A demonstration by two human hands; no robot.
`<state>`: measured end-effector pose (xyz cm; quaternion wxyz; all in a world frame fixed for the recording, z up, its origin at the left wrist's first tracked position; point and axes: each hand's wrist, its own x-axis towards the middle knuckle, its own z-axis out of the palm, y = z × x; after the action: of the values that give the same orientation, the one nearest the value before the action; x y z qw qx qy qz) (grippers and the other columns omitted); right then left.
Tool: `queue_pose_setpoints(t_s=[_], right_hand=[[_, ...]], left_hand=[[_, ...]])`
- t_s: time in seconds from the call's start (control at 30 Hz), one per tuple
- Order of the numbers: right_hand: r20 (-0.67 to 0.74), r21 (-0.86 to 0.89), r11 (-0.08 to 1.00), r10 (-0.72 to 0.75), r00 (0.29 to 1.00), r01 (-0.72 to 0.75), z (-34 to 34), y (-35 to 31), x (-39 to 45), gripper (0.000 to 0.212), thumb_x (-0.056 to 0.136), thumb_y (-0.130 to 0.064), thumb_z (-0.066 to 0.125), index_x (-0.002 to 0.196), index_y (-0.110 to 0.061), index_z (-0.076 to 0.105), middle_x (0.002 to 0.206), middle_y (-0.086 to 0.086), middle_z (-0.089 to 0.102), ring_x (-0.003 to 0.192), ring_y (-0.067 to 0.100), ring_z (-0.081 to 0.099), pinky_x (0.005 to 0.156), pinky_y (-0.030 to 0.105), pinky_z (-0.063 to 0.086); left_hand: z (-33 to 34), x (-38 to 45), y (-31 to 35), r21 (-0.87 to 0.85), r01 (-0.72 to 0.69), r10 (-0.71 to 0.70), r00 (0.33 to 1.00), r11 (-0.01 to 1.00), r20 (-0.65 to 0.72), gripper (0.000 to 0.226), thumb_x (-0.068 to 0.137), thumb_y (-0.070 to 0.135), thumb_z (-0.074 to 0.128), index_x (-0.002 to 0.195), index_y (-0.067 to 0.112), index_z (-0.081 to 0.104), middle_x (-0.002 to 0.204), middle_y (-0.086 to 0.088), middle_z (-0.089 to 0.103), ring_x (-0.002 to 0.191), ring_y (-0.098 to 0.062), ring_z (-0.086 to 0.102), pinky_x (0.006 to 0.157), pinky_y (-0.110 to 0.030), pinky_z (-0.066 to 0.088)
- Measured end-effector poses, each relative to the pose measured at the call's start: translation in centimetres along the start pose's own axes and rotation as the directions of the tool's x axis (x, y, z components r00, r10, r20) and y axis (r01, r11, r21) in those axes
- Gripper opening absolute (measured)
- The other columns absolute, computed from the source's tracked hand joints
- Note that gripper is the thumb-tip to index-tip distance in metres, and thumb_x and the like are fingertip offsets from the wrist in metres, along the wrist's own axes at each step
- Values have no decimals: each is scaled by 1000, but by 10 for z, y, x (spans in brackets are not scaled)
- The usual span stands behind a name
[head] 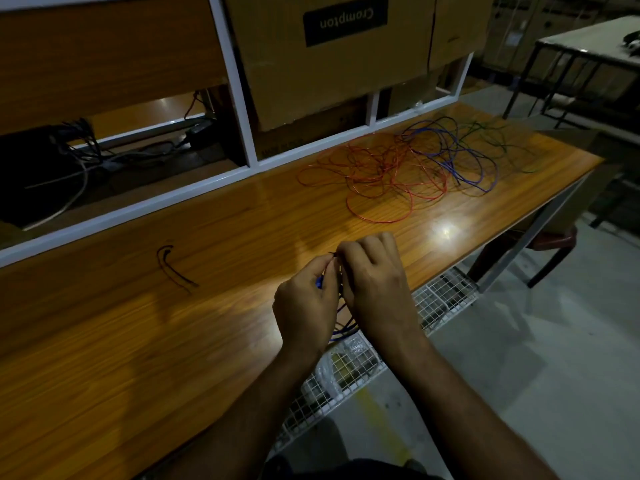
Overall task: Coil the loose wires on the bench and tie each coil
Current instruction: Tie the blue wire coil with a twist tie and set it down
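Near the front edge of the wooden bench, my left hand and my right hand meet over a blue wire coil. Both hands pinch the coil at its top, fingertips touching. Most of the coil is hidden between my palms; only its lower loops show below them. Farther back on the bench lie loose tangles: red wire, blue wire and dark green wire.
A short black wire piece lies on the bench to the left. White frame rails and cardboard boxes stand behind. A wire mesh shelf sits under the bench. Another table is at the far right.
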<state>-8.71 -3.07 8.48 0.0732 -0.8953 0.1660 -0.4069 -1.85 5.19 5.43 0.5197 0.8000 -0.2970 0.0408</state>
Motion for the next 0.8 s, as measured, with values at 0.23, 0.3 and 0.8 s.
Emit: queue_pose_setpoints(t_s=[0.23,0.3,0.8], right_hand=[[381,544,672,336,862,-502,-16,16,11,16,88,-22,75,102,-19,79,92,-10,77,82,1,70,72,22,56],[554,634,431,325,766,-642,-22,22,15,20,88,-15,73,108,-12,77,92,-1,77,79,2,69,66,21,54],[713,514,425,272,646,-745,-12,37,41,18,94,-27,68,80,-15,65,60,-6,60,55,10,48,44,20,32]], left_hand=[[-5,4,-5,-61,21,-21,1000,998,7,31,97,53,40,110,36,62,79,10,70,70,-7,66,59,-46,56],[-5,6,-5,-72,27,-25,999,997,19,33,97,55,40,108,35,63,79,10,70,71,-8,67,59,-47,56],[-6,12,-13,-24,-127,129,978,992,163,29,100,51,39,111,37,62,79,6,70,67,-11,65,54,-45,53]])
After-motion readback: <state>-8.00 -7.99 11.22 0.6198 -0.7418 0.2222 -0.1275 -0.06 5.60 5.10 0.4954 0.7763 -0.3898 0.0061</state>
